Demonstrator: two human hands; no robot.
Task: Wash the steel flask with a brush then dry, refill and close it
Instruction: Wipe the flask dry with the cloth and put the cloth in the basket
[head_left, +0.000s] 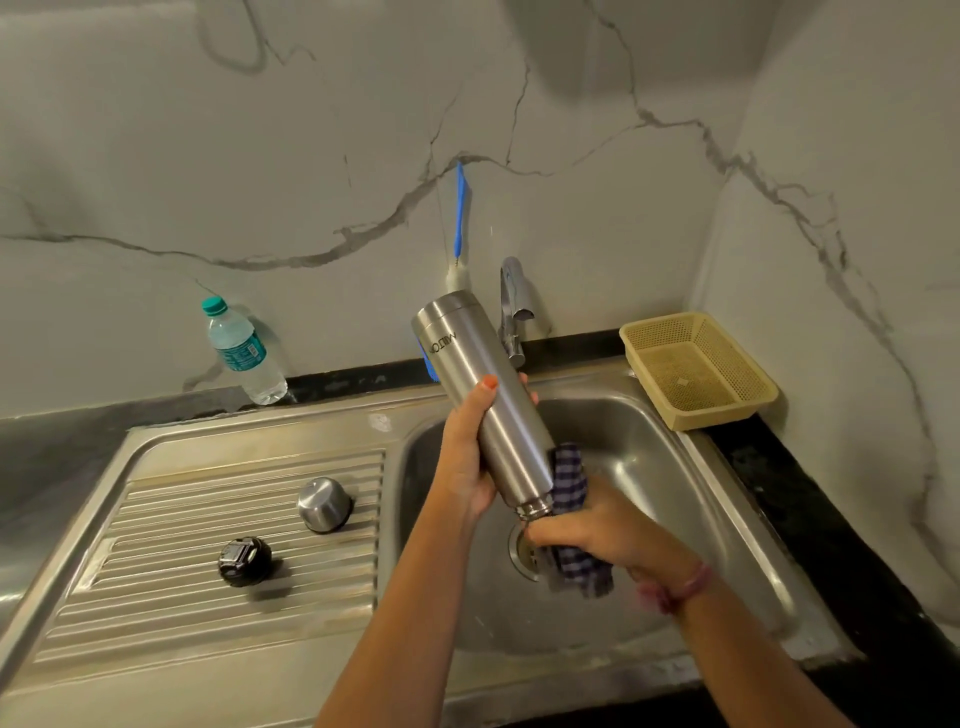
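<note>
Flask (485, 400) is upside down over the sink (670, 467), mouth near the drain. Left hand (467, 457) has a full curled grip round its body; right hand (602, 530) clutches a checked cloth (571, 478) at the mouth. Cup (324, 504) and stopper (244, 561) sit on the ribbed drainboard (well apart from the basin edge). Basket (701, 369) fills the right corner, bottle (241, 353) and brush (460, 218) lean on the marble wall.

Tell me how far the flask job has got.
Washing looks finished: the bottle brush leans against the wall behind the sink, untouched. Drying is in hand: the left hand grips the inverted steel flask over the sink basin while the right hand works a checked cloth at its mouth. Refilling and closing remain: the black stopper and steel cap sit on the drainboard.
</note>
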